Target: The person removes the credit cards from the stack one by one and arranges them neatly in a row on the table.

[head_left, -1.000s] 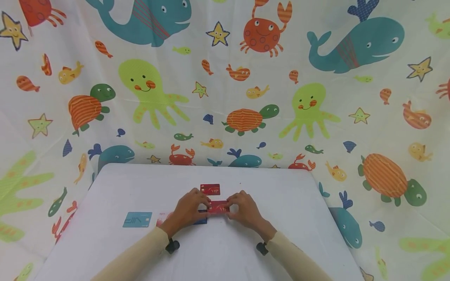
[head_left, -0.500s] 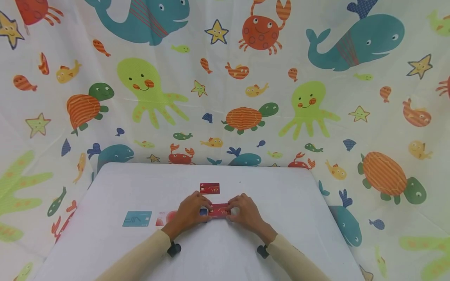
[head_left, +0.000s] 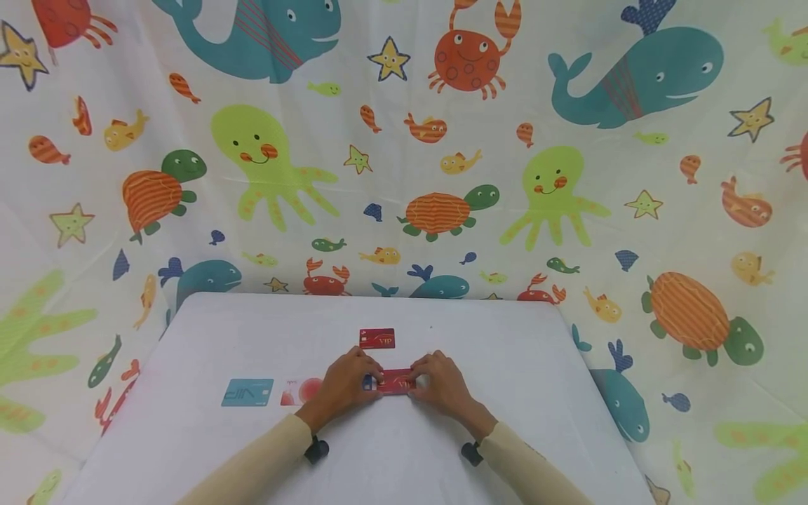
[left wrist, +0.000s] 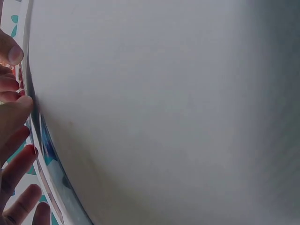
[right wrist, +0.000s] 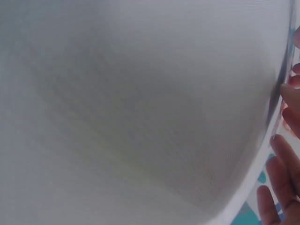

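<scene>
Between both hands, low over the white table, is a red VIP card (head_left: 395, 382). My left hand (head_left: 344, 382) pinches its left end, and my right hand (head_left: 442, 382) pinches its right end. Just beyond lies another red VIP card (head_left: 376, 339), flat on the table. A dark blue card (head_left: 369, 383) shows only in part behind the left fingers. Left of that hand lie a pink and white card (head_left: 299, 392), partly covered by the hand, and a teal card (head_left: 247, 393). In the wrist views, fingertips of the left hand (left wrist: 16, 140) and right hand (right wrist: 288, 154) appear at the frame edges.
The white table (head_left: 505, 351) reaches back to a hanging cloth (head_left: 404, 161) printed with sea animals. Small black devices are strapped at the left wrist (head_left: 317, 451) and the right wrist (head_left: 471, 453).
Both hands have brought the held red card slightly nearer the body and a little to the right. More of the pink and white card shows now. The other cards lie where they were.
</scene>
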Available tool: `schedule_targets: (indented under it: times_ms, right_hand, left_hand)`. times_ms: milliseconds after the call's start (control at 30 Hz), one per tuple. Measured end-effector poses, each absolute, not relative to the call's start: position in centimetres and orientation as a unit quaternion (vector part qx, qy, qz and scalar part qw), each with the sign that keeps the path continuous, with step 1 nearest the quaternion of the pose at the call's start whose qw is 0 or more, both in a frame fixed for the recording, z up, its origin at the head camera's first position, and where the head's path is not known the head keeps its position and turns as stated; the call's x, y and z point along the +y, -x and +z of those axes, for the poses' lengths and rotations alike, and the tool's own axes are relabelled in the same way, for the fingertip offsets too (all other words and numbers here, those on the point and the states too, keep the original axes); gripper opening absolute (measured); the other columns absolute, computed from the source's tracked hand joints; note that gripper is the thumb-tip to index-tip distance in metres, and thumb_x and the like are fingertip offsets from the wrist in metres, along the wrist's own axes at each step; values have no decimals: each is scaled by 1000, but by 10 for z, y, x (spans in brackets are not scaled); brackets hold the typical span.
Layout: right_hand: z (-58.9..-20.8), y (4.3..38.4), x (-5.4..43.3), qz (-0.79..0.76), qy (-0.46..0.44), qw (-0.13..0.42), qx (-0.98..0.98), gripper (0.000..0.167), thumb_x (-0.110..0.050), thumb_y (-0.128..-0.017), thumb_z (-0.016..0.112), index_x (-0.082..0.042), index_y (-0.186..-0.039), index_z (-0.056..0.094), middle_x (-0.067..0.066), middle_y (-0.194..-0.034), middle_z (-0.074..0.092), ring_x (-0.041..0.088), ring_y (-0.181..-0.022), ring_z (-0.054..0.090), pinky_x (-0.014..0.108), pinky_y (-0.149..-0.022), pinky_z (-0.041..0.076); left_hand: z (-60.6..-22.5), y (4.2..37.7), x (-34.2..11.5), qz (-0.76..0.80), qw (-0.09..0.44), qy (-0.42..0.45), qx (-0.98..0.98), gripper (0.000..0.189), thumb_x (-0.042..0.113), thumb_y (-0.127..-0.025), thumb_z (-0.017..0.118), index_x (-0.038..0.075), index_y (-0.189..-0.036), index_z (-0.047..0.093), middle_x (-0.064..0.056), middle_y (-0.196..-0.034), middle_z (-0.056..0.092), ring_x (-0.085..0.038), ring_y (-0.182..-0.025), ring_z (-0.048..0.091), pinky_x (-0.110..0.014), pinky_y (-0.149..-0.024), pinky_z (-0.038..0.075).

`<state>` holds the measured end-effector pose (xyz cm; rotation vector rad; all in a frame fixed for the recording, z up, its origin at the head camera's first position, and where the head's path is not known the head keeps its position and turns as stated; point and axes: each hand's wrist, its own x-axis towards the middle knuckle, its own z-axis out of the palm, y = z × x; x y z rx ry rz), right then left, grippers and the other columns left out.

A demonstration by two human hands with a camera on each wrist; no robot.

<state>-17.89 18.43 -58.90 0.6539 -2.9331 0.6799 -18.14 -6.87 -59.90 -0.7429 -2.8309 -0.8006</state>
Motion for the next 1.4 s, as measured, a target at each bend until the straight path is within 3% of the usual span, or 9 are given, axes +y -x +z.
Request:
schedule_targets:
  times_ms: [700,1167,1400]
  right_hand:
    - [-592,179,182,182,-204,25,-962,23,-32,-84,92,-24,-104,85,-5,-112,79,14,-100,61,33,-87,56]
    - [-594,183,188,192,-196,29,-961,29,-41,-83,91,-26,-107,84,-6,-112,80,13,-101,63,35,-88,56]
    - [-591,186,187,216,-177,32,-960,28,-42,-84,91,-26,-106,83,-5,-112,79,15,-104,63,38,-91,57]
  left_hand:
    - [-598,177,-63,-271,64,235,-931,36,30,-75,98,20,-107,85,4,-107,79,-15,-104,62,-41,-90,63]
    - [-597,181,-67,-267,61,238,-932,35,34,-76,97,23,-107,85,4,-115,80,-18,-111,64,-43,-92,62]
    - [-597,186,-71,-249,80,239,-935,31,39,-76,96,27,-103,86,7,-115,81,-14,-106,64,-37,-88,63]
